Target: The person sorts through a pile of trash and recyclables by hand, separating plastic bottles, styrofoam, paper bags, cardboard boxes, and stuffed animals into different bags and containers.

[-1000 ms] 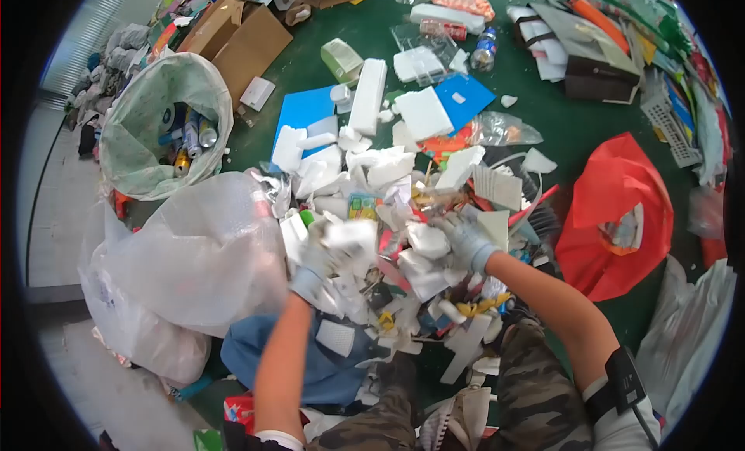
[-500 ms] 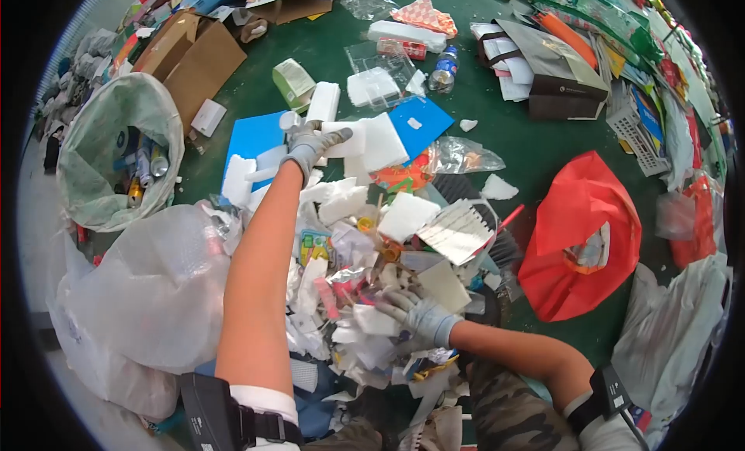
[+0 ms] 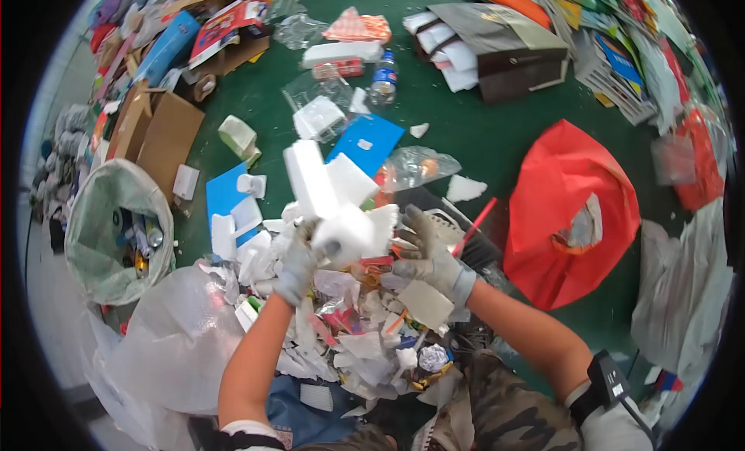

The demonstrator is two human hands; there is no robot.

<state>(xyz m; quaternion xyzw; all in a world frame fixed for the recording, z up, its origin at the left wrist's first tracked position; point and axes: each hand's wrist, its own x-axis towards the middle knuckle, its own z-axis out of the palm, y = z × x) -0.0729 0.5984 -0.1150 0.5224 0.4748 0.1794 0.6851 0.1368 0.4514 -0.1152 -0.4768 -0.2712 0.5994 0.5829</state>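
My left hand (image 3: 297,266), in a grey work glove, grips a white foam block (image 3: 346,232) above the litter pile; the block is blurred by motion. A longer white foam bar (image 3: 309,178) and a flat foam sheet (image 3: 353,179) lie just beyond it. My right hand (image 3: 436,263), gloved too, has its fingers spread, thumb apart, a short way right of the block. Under both hands lies a heap of mixed scraps (image 3: 361,346), with a crumpled foil ball (image 3: 433,358) and a pale square piece (image 3: 426,303) near my right wrist.
A lined bin (image 3: 77,249) holding cans stands at left, with a clear plastic sack (image 3: 182,346) below it. At right sits a red bag (image 3: 543,241). Further back are a blue-labelled bottle (image 3: 383,80), a cardboard box (image 3: 172,133) and a grey paper bag (image 3: 518,63).
My left hand has come back toward me with the foam block from the blue sheets. My right hand has risen from the scraps toward it. The view has shifted.
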